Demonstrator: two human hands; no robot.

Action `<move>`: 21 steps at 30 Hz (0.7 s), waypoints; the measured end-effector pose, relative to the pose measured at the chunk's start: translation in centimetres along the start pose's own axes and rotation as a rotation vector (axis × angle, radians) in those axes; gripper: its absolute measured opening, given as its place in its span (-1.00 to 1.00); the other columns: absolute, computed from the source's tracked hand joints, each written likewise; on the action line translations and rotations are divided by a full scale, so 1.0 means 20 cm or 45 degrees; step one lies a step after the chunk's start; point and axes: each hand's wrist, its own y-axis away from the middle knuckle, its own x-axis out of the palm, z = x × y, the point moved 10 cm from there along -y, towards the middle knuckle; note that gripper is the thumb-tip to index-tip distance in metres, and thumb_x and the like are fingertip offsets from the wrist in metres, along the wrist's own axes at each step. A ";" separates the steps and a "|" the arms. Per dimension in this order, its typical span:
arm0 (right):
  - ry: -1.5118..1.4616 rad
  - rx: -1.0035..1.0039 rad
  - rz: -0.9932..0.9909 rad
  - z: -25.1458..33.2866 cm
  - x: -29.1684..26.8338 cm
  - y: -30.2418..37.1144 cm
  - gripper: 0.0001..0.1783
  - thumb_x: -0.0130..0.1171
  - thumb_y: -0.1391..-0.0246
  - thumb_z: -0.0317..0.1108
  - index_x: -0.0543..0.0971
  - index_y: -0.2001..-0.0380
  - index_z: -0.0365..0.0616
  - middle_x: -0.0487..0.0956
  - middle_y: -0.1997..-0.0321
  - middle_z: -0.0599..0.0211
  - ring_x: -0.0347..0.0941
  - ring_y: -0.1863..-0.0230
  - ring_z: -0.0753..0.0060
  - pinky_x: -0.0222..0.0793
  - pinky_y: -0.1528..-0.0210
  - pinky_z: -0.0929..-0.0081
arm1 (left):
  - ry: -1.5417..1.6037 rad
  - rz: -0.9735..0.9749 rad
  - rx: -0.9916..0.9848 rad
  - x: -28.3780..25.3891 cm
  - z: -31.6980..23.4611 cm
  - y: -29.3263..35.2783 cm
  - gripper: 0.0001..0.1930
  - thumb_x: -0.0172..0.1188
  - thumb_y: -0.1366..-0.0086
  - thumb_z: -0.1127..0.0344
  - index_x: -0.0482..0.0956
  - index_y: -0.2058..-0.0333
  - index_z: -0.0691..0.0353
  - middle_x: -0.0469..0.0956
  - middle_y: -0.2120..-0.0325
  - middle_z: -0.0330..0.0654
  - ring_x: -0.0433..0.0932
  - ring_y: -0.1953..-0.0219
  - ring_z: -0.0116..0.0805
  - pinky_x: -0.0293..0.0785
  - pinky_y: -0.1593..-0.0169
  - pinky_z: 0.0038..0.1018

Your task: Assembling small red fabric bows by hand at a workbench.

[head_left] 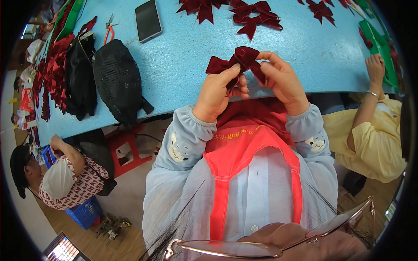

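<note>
Left hand [217,90] pinches a dark-red velvet bow [244,56]; right hand [284,79] grips its side. Uneven tugging could skew it.

Wearer's two hands [215,93], one held bow [247,57], one phone [148,21], one mesh bag [118,82]

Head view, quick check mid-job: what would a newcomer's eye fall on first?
The dark red bow, held between the left hand and right hand over the blue table's near side. Next, the bright red apron just below the hands, then the black mesh bag on the table to the left.
</note>
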 end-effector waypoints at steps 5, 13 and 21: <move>0.606 -0.646 -0.102 0.18 0.00 0.08 -0.66 0.10 -0.04 -0.52 0.41 0.07 -0.21 0.45 0.18 0.41 0.36 0.23 0.65 0.29 0.18 0.69 | 0.236 -0.064 -0.004 -0.03 0.04 -0.04 -0.75 0.00 -0.31 0.20 0.48 0.37 0.28 0.47 0.53 -0.21 0.48 0.50 -0.36 0.48 0.48 -0.44; -0.046 -0.219 -0.090 0.05 -0.10 0.02 -0.61 0.11 -0.02 -0.53 0.39 0.02 -0.21 0.45 0.17 0.43 0.39 0.18 0.58 0.30 0.13 0.63 | 0.200 0.003 0.043 -0.03 0.05 -0.04 -0.75 0.00 -0.31 0.18 0.44 0.43 0.24 0.44 0.56 -0.24 0.43 0.57 -0.41 0.27 0.61 -0.54; 0.889 -0.637 -0.260 0.26 -0.01 0.13 -0.65 0.13 0.02 -0.52 0.46 0.10 -0.21 0.49 0.25 0.44 0.40 0.18 0.57 0.30 0.14 0.63 | -0.231 -0.027 0.023 -0.02 0.05 -0.01 -0.76 0.08 -0.25 0.18 0.46 0.51 0.19 0.36 0.70 -0.33 0.31 0.70 -0.54 0.13 0.67 -0.58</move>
